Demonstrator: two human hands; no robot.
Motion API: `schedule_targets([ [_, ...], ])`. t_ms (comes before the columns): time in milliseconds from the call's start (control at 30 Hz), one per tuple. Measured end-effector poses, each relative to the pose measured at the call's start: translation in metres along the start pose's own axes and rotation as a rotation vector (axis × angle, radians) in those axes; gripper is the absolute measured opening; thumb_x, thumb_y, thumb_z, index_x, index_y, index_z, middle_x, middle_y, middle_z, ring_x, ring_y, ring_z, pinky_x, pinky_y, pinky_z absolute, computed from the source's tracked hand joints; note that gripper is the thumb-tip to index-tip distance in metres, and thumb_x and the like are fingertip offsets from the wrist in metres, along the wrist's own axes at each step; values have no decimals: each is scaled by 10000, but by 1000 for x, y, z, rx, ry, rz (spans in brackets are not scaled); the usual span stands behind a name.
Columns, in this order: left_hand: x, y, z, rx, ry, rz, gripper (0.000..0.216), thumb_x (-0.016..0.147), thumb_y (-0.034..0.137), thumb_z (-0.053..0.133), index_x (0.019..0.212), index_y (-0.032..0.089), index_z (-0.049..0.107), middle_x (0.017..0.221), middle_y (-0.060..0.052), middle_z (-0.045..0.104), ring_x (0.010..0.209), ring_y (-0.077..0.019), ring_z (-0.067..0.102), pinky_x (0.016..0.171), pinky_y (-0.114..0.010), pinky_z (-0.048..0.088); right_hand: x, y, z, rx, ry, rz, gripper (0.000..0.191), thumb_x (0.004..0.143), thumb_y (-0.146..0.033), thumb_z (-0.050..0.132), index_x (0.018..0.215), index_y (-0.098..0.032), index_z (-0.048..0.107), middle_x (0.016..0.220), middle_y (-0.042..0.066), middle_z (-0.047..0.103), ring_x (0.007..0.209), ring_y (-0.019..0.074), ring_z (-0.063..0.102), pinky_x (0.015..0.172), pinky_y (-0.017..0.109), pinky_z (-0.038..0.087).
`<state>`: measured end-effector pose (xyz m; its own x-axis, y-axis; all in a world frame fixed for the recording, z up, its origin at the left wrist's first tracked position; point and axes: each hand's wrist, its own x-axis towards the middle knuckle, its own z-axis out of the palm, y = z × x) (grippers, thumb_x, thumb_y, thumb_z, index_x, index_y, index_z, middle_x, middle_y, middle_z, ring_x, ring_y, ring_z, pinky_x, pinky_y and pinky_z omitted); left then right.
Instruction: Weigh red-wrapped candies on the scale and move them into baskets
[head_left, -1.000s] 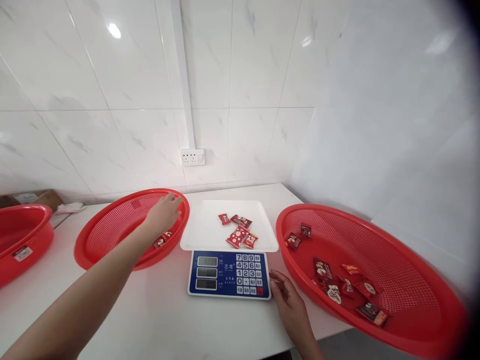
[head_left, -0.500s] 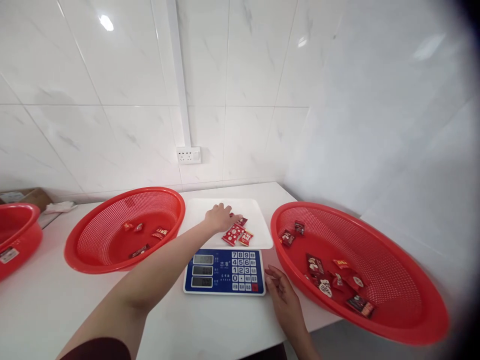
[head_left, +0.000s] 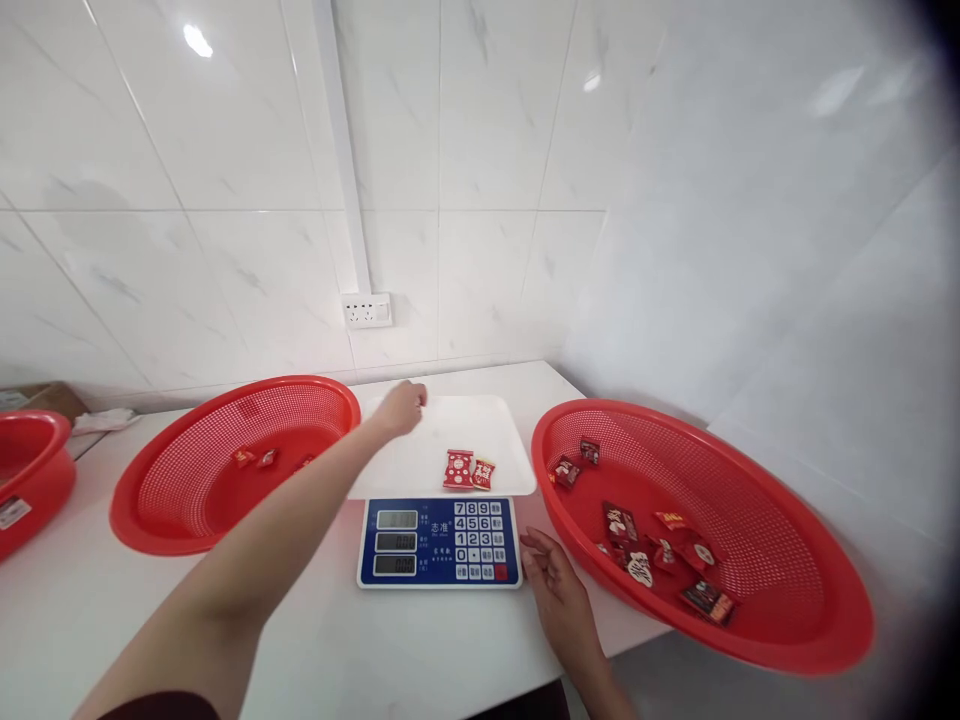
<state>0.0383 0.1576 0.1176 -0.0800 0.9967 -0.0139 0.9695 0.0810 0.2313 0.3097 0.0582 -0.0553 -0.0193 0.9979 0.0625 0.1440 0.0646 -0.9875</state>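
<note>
Sweets unseen inside closed left hand [head_left: 403, 407]

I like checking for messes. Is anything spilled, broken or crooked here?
Nothing stands out. Two red candy packets lie flat on the white scale tray, and the other packets sit inside the two red plastic mesh baskets. Nothing has spilled onto the white counter.

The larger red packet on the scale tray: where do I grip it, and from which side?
Pinch the larger red packet by its far edge, coming from above. It lies flat on the tray, a smaller packet sits against its right side, and the left hand hovers just beyond.
</note>
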Motion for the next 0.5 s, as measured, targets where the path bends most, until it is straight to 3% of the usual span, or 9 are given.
schedule_targets([
  [67,-18,-32,-22,36,68,-62,248,883,293,504,1078,149,556,1120,-82,567,931,-180,583,778,-369,507,0,0,0,2,-15,14,434,749,-512,571,1054,-206,614,1127,102,654,991,240,627,810,340,535],
  [167,-45,-72,-45,102,107,-166,200,866,254,464,902,120,607,1026,-104,587,920,-287,592,749,-409,485,1,1,0,15,-19,20,454,746,-521,572,1064,-199,607,1135,106,650,1013,243,617,812,336,533],
  [233,-57,-82,-48,138,99,-208,217,826,313,511,877,131,618,1028,-146,591,1010,-386,549,773,-485,459,2,2,0,11,-12,20,448,747,-515,573,1060,-196,608,1138,107,648,1012,243,616,823,341,527],
  [333,-63,-62,-32,135,65,-133,351,832,414,476,1045,159,587,1177,-174,549,1170,-394,444,878,-516,410,3,3,0,3,-1,17,442,749,-503,573,1061,-192,603,1159,112,635,1002,240,616,831,348,521],
  [433,-60,-11,-5,73,-30,85,471,876,503,355,1238,227,474,1290,-89,498,1169,-250,481,947,-376,402,2,2,0,3,11,8,431,747,-495,576,1049,-190,607,1154,115,637,963,236,626,806,350,529],
  [500,-56,27,13,52,-99,189,513,873,562,299,1271,272,440,1266,-62,511,1136,-221,507,923,-348,421,1,0,0,2,28,-6,417,745,-490,580,1038,-194,614,1124,109,651,904,227,639,780,350,536],
])
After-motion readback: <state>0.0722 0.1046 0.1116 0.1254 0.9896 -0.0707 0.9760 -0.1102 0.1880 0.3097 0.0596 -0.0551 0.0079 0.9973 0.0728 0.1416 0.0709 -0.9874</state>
